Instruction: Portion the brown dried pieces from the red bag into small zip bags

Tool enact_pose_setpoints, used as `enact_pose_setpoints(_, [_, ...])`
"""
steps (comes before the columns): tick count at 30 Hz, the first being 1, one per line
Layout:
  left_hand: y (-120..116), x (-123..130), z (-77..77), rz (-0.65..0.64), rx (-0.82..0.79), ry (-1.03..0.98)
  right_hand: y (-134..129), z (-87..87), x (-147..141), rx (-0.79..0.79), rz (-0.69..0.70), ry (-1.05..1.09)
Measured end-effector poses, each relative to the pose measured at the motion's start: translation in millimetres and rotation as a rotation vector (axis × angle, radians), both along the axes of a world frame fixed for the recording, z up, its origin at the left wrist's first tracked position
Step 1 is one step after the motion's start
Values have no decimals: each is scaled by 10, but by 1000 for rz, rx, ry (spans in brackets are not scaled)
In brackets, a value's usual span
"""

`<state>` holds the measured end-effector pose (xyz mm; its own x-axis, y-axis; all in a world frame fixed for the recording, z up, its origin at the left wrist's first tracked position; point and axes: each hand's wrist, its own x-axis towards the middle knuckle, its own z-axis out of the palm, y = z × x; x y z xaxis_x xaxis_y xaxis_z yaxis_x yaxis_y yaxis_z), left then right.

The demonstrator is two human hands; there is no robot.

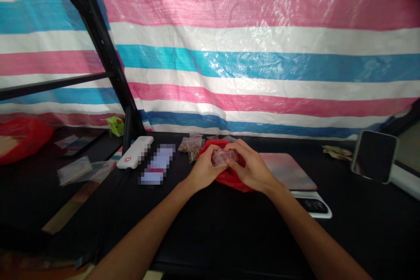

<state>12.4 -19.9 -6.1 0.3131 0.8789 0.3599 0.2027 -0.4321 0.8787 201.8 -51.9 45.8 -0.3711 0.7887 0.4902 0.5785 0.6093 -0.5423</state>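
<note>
A small clear plastic container (224, 156) is held between my two hands, above a red plastic bag (231, 179) on the black table (210, 236). My left hand (206, 167) grips the container's left side, fingers curled round it. From the right, my right hand (251, 166) holds it with thumb and fingers bent. The bag spreads below and behind both hands, and they hide part of it. Small clear bags with brown pieces (193, 146) lie just left of the red bag.
Left of my hands are a white power bank (135, 152) and a phone with a lit screen (159, 164). A pinkish flat case (288, 170) and a white phone (315, 204) lie to the right. Farther right stands a dark-screened device (374, 156). A black metal post (108, 57) rises at left.
</note>
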Motion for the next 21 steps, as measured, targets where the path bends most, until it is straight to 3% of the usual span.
enact_pose_setpoints(11, [-8,-36,-53,-29,36,106,79,-185,-26,-64,73,182])
enact_pose_setpoints(16, [27,-64,-81,-33,44,96,89,-204,-56,-232,203,306])
enact_pose_setpoints(21, [-12,-61,-26,-21,22,180,114,-232,-34,-190,94,327])
